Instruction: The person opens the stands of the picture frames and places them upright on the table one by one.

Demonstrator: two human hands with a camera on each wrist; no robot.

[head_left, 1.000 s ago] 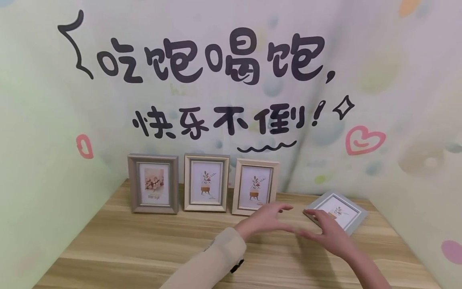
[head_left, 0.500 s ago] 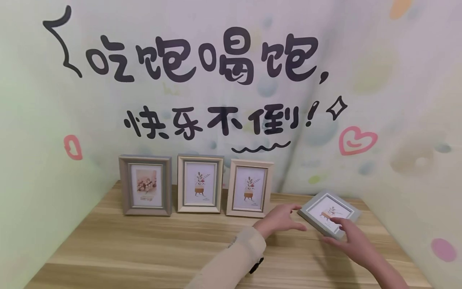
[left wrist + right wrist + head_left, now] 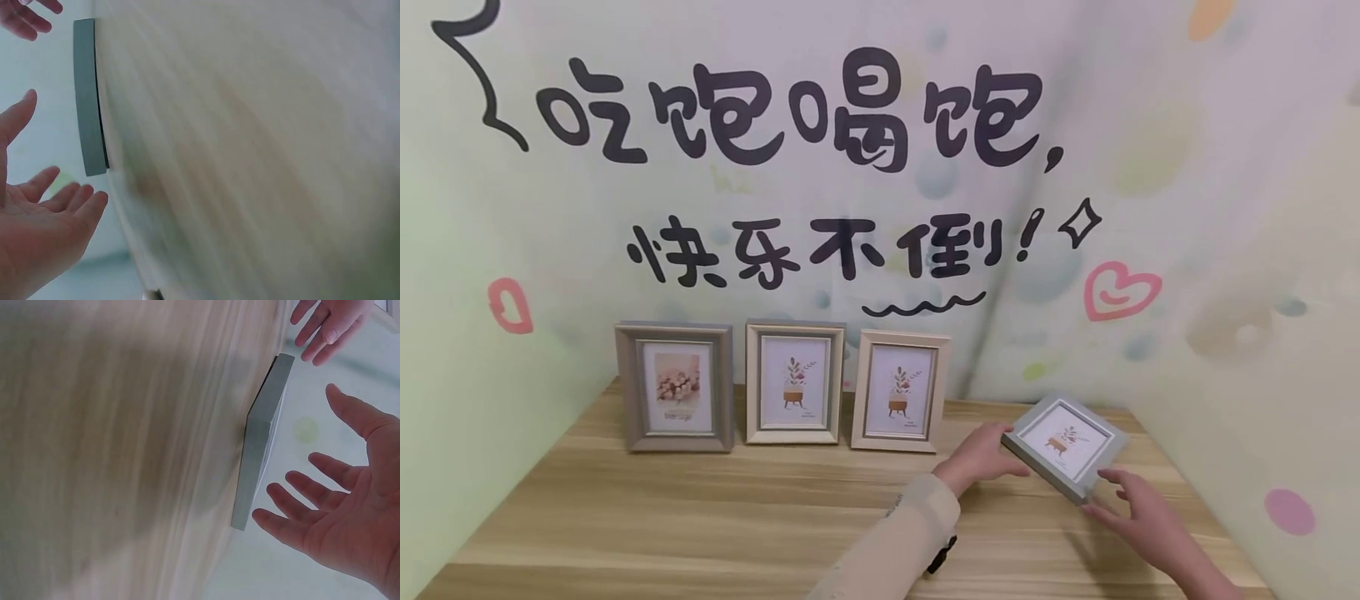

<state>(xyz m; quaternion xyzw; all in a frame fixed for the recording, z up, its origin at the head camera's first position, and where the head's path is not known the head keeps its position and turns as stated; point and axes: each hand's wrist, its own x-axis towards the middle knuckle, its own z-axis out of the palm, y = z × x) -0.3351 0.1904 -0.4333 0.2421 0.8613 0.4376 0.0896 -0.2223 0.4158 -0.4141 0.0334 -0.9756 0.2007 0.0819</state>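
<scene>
A grey-blue picture frame (image 3: 1064, 440) lies face up on the wooden table at the right, one corner towards me. My left hand (image 3: 982, 457) is at its left corner, thumb and fingers spread. By its front right side is my right hand (image 3: 1146, 515), fingers apart and slightly bent. From the left wrist, the picture frame (image 3: 90, 100) shows edge-on beside the loosely spread left hand (image 3: 50, 231). In the right wrist view the picture frame (image 3: 257, 447) has a gap between it and the right hand's (image 3: 350, 512) fingers. Neither hand grips it.
Three picture frames stand upright along the back wall: a taupe one (image 3: 675, 390), a cream one (image 3: 795, 383) and another light one (image 3: 901, 392). The wooden table (image 3: 700, 525) meets printed fabric walls (image 3: 820, 33) at the back and sides.
Both hands have moved apart, the left to the picture frame's left corner and the right to its right side. The head view has turned right, so the scene shifts left.
</scene>
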